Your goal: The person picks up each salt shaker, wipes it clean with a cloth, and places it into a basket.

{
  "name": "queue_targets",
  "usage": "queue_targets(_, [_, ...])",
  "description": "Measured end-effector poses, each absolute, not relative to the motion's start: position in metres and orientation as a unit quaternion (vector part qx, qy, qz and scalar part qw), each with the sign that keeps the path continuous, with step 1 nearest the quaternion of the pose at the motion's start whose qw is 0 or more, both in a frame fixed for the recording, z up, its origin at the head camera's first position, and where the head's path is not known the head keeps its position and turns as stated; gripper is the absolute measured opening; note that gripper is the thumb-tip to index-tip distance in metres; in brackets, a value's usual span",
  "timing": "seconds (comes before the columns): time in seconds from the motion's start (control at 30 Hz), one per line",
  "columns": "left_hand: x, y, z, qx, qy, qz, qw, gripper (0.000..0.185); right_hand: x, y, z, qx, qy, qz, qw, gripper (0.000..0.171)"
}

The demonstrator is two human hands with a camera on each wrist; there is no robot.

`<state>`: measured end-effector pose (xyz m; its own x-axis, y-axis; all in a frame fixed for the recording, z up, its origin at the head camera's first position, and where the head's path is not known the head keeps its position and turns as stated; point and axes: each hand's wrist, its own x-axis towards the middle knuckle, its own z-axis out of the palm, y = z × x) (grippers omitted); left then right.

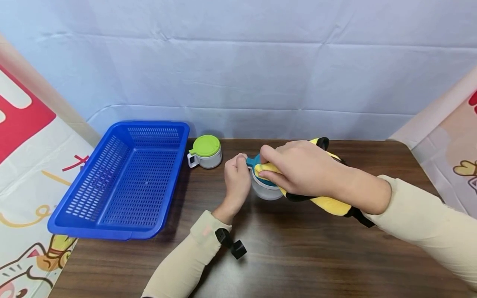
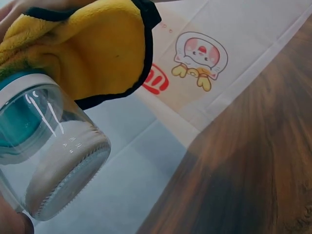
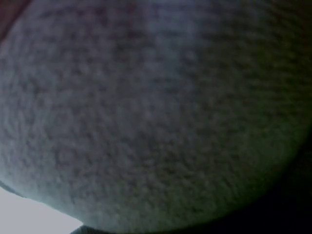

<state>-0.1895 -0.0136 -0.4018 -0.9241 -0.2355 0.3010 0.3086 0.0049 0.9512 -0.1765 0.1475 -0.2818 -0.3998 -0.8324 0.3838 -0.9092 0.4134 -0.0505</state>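
A glass seasoning jar (image 1: 267, 193) with a teal lid (image 1: 252, 162) and a white collar is between the hands in the head view. My left hand (image 1: 237, 177) grips it by the handle side, its fingers curled. My right hand (image 1: 303, 167) pinches a yellow cloth (image 1: 331, 205) with black edging and presses a fold of it onto the lid. In the left wrist view, the clear jar (image 2: 63, 161) looks tilted, pale matter shows near its base, and the cloth (image 2: 109, 51) drapes over its top. A dim, close-up textured surface (image 3: 146, 117) fills most of the right wrist view.
A blue perforated plastic basket (image 1: 143, 190) stands on the left of the brown wooden table (image 1: 298, 256). Beside it, near the back edge, sits a second jar (image 1: 208, 160) with a lime-green lid and white handle. A pale sheet (image 1: 238, 74) hangs behind the table.
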Motion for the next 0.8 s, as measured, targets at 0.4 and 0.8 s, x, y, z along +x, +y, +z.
queue_targets(0.4, [-0.187, -0.014, -0.402, -0.027, -0.692, -0.697, 0.187, 0.044, -0.178, 0.144, -0.289, 0.533, -0.819, 0.119, 0.175, 0.035])
queue_targets(0.8, [-0.184, -0.012, -0.404, -0.047, -0.698, -0.693, 0.172, 0.044, -0.193, 0.149, -0.289, 0.491, -0.848, 0.113, 0.164, 0.031])
